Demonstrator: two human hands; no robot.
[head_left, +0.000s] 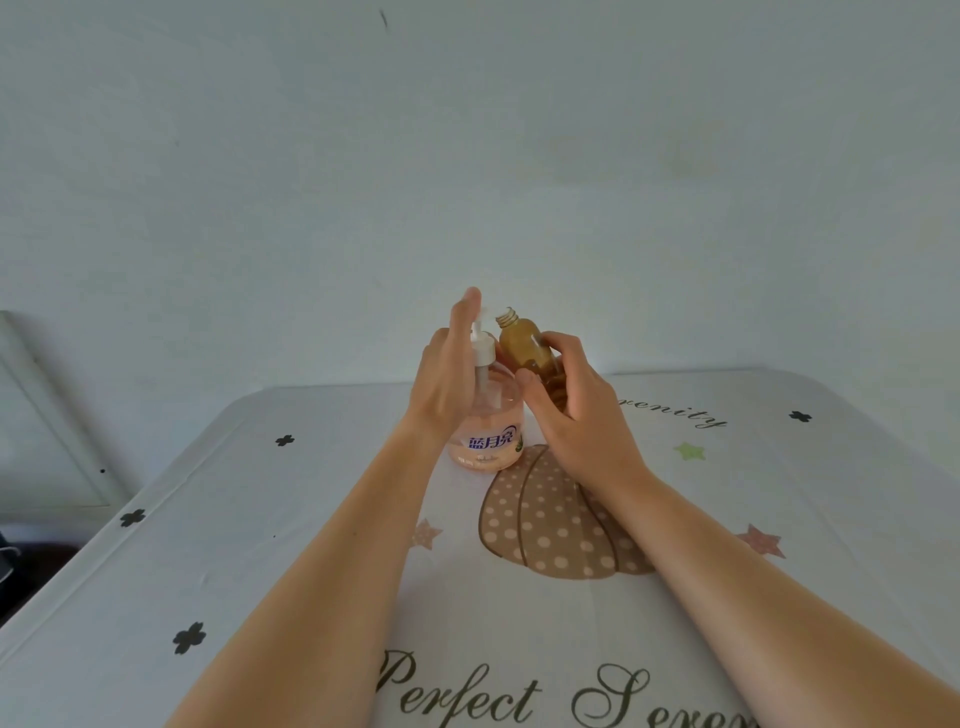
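The left hand (448, 374) rests with straight fingers against the white pump (483, 352) of the soap bottle (485, 428). Just right of that bottle, the right hand (571, 410) grips an amber vial (522, 347), uncapped, its threaded neck tilted pumpward. The soap bottle is clear and round, standing on a printed cloth (260, 519).

The clear, peach-tinted plastic pump bottle (485, 441) bears blue characters reading "蓝月亮". On the white printed tablecloth (260, 545), dark cursive lettering nearer than the bottle reads "Perfect Seren", cut off at the edge. To the bottle's right, "renity" shows.
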